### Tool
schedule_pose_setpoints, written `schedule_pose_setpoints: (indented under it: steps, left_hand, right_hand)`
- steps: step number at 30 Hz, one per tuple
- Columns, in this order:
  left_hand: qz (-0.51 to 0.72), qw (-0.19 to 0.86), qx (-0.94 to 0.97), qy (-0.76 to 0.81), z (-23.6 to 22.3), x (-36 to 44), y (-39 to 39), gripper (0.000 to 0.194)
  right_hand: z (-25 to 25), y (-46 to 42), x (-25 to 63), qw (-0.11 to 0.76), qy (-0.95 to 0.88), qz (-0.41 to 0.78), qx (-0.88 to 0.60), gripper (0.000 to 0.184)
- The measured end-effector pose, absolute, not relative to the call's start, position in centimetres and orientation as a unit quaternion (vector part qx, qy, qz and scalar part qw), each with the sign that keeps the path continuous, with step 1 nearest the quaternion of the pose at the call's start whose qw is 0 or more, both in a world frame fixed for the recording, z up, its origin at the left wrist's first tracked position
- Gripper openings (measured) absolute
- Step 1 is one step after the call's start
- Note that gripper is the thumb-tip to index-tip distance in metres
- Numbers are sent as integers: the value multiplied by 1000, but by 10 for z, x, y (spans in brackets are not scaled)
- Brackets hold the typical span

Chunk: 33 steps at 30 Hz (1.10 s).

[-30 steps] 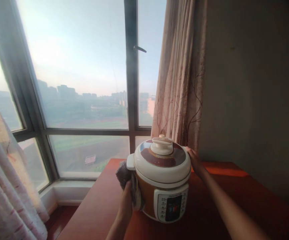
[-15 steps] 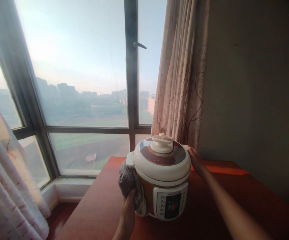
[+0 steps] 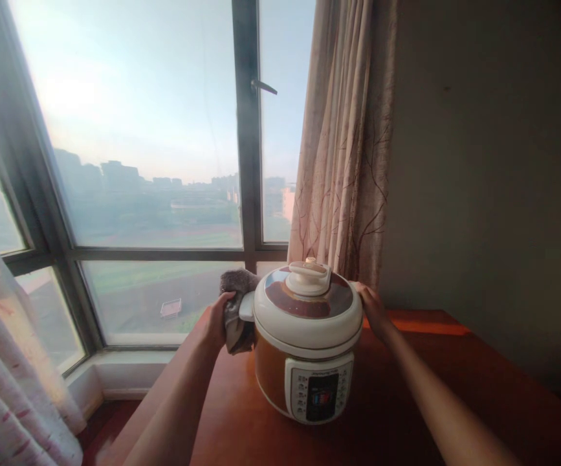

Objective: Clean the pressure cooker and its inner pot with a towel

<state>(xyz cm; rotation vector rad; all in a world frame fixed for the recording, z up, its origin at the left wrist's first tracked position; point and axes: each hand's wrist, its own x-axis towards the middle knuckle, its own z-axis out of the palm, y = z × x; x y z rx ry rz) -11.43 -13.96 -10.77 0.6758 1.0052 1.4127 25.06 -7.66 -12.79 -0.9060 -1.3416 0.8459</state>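
Grasping a bunched gray cloth [image 3: 236, 283], the left hand [image 3: 216, 320] is pressing it beside the white side handle [image 3: 246, 307] of an electric pressure cooker [image 3: 270, 372]. The cooker is standing upright on the reddish-brown table [image 3: 396, 401], its body lying between the two hands. The right hand [image 3: 371, 309] is touching the lid's right edge; its fingertips are hiding behind the rim, so whether it is gripping cannot be told.

two hands [image 3: 216, 318] [image 3: 373, 309], one cooker [image 3: 269, 369], one cloth [image 3: 238, 282], one table [image 3: 241, 421], two curtains [image 3: 341, 142] [image 3: 15, 369]
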Motion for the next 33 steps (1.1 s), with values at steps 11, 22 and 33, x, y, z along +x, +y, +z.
schedule_pose_setpoints:
  steps: [11,22,33]
  left_hand:
    - [472,32,688,550,-82,-86,-193,42]
    - [588,-8,641,494,-236,-8,-273,76]
    - [660,246,447,551,-225,-40,-214,43]
  right_hand:
    - [-126,-79,247,618,-575,365,-393,53]
    - [-123,-82,247,611,-583,357,-398,60]
    - [-129,-78,248,619,-579,354,-395,58]
